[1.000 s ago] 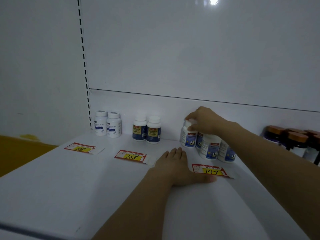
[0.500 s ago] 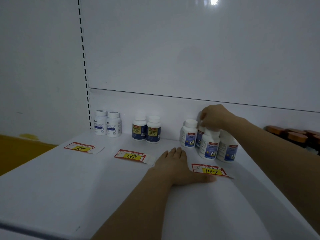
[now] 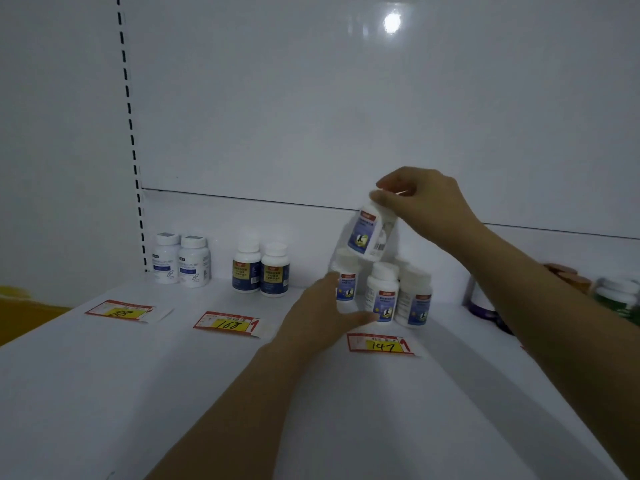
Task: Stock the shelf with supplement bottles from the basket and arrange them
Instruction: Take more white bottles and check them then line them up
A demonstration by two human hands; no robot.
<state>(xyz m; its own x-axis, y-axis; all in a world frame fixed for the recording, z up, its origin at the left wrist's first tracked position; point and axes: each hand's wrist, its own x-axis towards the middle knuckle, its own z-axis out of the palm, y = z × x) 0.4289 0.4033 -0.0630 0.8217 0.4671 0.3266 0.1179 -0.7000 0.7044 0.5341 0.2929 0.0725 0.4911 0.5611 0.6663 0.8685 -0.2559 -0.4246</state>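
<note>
Right hand [image 3: 422,206] has come up off the cluster since half a second back and brought a bottle with it. Meanwhile the left hand [image 3: 318,317], which was lying flat by the 147 tag [image 3: 381,345], has slid toward 12 o'clock onto the front bottle [image 3: 346,289].

So now the lifted bottle [image 3: 369,233] is in the air, pinched at its cap by the right hand's fingertips, with nothing else in that hand. It hangs right over the cluster [image 3: 414,299] standing on the shelf [image 3: 138,393] just behind the tag. Left hand looks cupped round the front bottle, fingers on its left side and thumb across the base, so I'd call that a steadying grip.

What matters next, I reckon, is that the lifted bottle isn't upright. Its long axis leans, cap toward 1 o'clock under the hand and base swung out toward 7 o'clock. That puts the base below and left of the right hand, nearly over the front bottle's cap. It'd want straightening before it goes down, or it clips a cap. Right hand is nearer for that; left is only bracing. No basket in sight.
</note>
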